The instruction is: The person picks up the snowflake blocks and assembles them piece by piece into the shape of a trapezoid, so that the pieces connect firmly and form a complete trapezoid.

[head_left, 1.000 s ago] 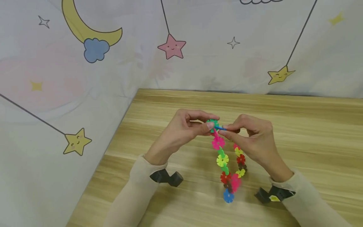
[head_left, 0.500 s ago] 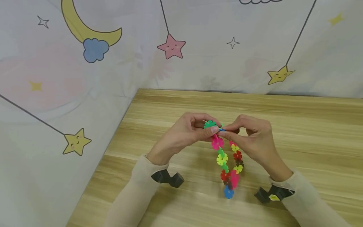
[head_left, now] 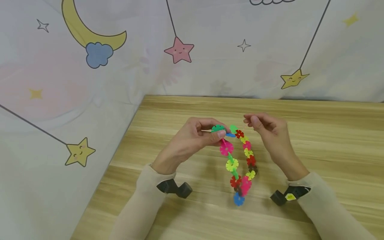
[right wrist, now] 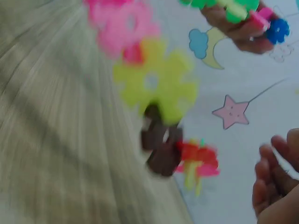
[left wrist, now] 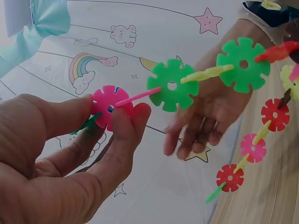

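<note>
A chain of slotted flower-shaped plastic discs hangs in a loop below my left hand (head_left: 199, 135). That hand pinches a pink disc (left wrist: 105, 99) near one end between thumb and fingers. A teal-green disc (head_left: 217, 128) and a blue disc (head_left: 230, 135) sit at its fingertips. The chain's other end, a light green disc (left wrist: 215, 192) on a red disc (head_left: 239, 134), hangs apart from the left hand in the left wrist view. My right hand (head_left: 271, 133) is raised to the right of the chain, fingers loosely bent, holding nothing. A lower blue disc (head_left: 239, 199) marks the loop's bottom.
Both hands are above a wood-grain table (head_left: 330, 143). Behind and to the left hangs a pale cloth (head_left: 216, 70) printed with stars and a moon. Black wrist cameras are strapped over both sleeves.
My right hand has let go of the blue disc and moved right and slightly up, away from the chain. The left hand has shifted slightly left, still pinching its end.
</note>
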Available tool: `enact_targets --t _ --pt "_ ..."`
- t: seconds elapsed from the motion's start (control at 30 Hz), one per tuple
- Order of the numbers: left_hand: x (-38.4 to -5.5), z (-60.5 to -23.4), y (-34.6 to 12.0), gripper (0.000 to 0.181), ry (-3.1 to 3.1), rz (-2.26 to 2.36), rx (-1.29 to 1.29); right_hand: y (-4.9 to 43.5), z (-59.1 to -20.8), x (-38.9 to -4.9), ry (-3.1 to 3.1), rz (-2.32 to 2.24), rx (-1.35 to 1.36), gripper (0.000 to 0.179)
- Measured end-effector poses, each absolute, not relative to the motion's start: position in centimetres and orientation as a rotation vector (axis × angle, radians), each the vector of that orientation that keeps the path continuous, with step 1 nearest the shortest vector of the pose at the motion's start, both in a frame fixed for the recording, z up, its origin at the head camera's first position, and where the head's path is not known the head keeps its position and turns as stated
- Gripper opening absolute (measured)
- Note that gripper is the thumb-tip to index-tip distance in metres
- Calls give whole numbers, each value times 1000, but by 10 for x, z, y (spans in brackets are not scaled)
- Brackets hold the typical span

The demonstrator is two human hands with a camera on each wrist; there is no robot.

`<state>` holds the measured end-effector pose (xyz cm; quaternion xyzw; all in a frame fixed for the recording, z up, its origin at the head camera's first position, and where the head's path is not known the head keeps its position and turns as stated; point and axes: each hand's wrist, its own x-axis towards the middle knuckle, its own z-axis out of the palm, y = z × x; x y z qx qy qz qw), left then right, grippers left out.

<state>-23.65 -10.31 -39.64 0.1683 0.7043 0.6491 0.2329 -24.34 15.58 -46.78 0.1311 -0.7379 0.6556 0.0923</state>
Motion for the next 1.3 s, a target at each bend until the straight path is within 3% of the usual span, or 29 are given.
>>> enact_targets --t 0.2,0.33,0.53,0.7,0.93,1.3 --pt "-236 -396 -104 21 1910 1819 467 160 -482 -251 -2470 2103 256 49" --pt "-236 -395 -105 25 1899 1836 486 162 -484 -254 -2638 2092 251 53" --pt "-237 -394 -108 33 1917 1852 523 164 -483 -254 -2656 2163 257 50" --pt "-238 -391 -110 28 1952 1857 503 164 -479 -250 -2537 2319 290 48" --pt "-239 -390 -110 24 1944 1899 476 164 -473 -246 -2188 2477 440 32" --pt "-240 -392 -112 23 1904 1964 450 160 -454 -237 -2037 2516 498 34"
